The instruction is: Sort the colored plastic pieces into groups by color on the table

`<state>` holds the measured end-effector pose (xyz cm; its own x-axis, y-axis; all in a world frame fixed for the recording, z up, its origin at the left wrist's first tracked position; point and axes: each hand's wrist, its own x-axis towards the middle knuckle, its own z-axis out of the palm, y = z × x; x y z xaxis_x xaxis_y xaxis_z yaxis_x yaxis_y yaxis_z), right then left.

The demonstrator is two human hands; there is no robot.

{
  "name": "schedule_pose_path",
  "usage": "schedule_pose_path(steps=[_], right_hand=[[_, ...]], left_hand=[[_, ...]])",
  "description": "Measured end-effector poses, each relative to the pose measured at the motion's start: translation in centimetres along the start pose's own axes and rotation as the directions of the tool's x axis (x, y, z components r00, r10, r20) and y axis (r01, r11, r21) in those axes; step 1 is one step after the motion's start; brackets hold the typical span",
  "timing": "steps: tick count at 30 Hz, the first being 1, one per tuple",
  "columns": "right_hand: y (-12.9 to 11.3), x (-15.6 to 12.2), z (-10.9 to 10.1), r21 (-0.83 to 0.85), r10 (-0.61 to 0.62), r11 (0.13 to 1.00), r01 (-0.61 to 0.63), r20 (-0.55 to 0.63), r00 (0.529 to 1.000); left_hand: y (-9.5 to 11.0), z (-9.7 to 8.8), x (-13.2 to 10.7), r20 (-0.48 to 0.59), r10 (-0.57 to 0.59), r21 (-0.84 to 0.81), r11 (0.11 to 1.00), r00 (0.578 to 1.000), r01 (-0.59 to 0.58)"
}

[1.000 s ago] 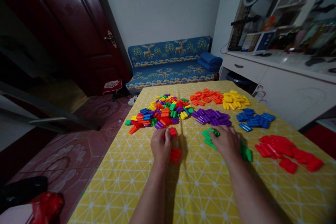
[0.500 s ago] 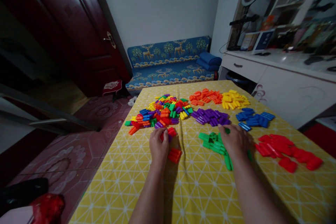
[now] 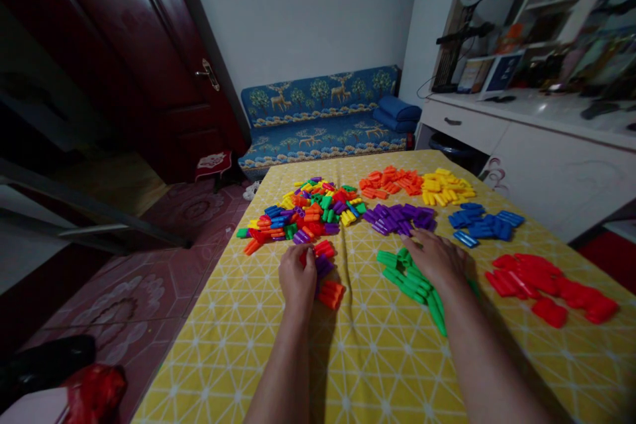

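Observation:
My left hand (image 3: 297, 275) is closed, thumb and fingers curled together, at the left side of a few loose plastic building pieces. A bit of red shows by its fingertips, but what they hold is hidden. Beside it lie a red piece (image 3: 325, 248), a purple piece (image 3: 324, 266) and an orange piece (image 3: 330, 293). My right hand (image 3: 437, 257) hovers over the right part of the green pile (image 3: 407, 277), fingers stretched out and nothing visible in them. Its fingertips come near the purple pile (image 3: 399, 218).
A mixed-colour heap (image 3: 308, 212) lies at the table's left. Orange (image 3: 392, 181), yellow (image 3: 444, 187), blue (image 3: 487, 222) and red (image 3: 541, 285) piles lie towards the right. The yellow tablecloth (image 3: 238, 344) covers the table. Behind stands a blue sofa (image 3: 318, 122).
My right hand has shifted slightly left with its fingers spread more, and the green piece by its fingers no longer shows there. My left hand has moved a little left, uncovering more of the purple piece.

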<state>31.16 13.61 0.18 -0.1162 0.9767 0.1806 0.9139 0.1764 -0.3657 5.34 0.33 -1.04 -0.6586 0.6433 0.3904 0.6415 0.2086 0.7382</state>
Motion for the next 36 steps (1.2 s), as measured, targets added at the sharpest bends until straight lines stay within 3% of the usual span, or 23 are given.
schedule_pose_path(steps=[3,5,8,10,13,17,20,24,28,31,33,36], right_hand=[[-0.6,-0.1,0.2,0.04,-0.092,0.995,0.096,-0.106,0.99],[-1.7,-0.7,0.2,0.127,-0.201,0.965,0.228,-0.195,0.96],[-4.4,-2.3,0.7,0.336,-0.401,0.82,0.464,-0.242,0.884],[-6.3,-3.6,1.5,0.438,-0.496,0.721,0.536,-0.215,0.842],[-8.3,-5.3,3.0,0.503,-0.547,0.68,0.533,-0.136,0.826],[-9.3,-6.3,4.8,0.505,-0.547,0.71,0.491,-0.045,0.836],[-9.6,-6.5,5.2,0.456,-0.564,0.733,0.504,-0.005,0.825],[-9.8,-6.3,5.0,0.41,-0.605,0.73,0.547,0.014,0.796],[-9.7,-5.9,5.0,0.426,-0.547,0.755,0.498,-0.01,0.837],[-9.4,-5.6,5.4,0.469,-0.462,0.76,0.45,-0.098,0.881],[-9.2,-5.5,5.6,0.504,-0.416,0.746,0.434,-0.155,0.896],[-9.0,-5.5,5.6,0.529,-0.375,0.738,0.418,-0.192,0.907]], left_hand=[[-0.1,-0.3,0.0,0.04,-0.036,0.039,0.999,0.999,0.035],[0.1,-0.4,0.0,0.111,-0.014,0.084,0.996,0.994,0.004],[0.7,-0.3,-0.3,0.234,0.074,0.164,0.98,0.97,-0.114],[0.9,-0.2,-0.5,0.299,0.123,0.183,0.966,0.946,-0.183],[0.8,0.0,-0.6,0.336,0.15,0.136,0.969,0.93,-0.206],[0.5,0.1,-0.4,0.292,0.193,-0.027,0.981,0.937,-0.194],[0.6,0.2,-0.4,0.282,0.264,-0.2,0.957,0.922,-0.212],[1.2,0.3,-0.5,0.357,0.331,-0.341,0.917,0.874,-0.208],[1.7,-0.4,-0.3,0.354,0.353,-0.298,0.92,0.866,-0.253],[2.2,-2.3,0.2,0.302,0.324,-0.215,0.939,0.897,-0.267],[2.5,-4.1,0.2,0.337,0.283,-0.141,0.958,0.898,-0.249],[2.5,-6.0,-0.9,0.521,0.273,-0.05,0.956,0.809,-0.29]])
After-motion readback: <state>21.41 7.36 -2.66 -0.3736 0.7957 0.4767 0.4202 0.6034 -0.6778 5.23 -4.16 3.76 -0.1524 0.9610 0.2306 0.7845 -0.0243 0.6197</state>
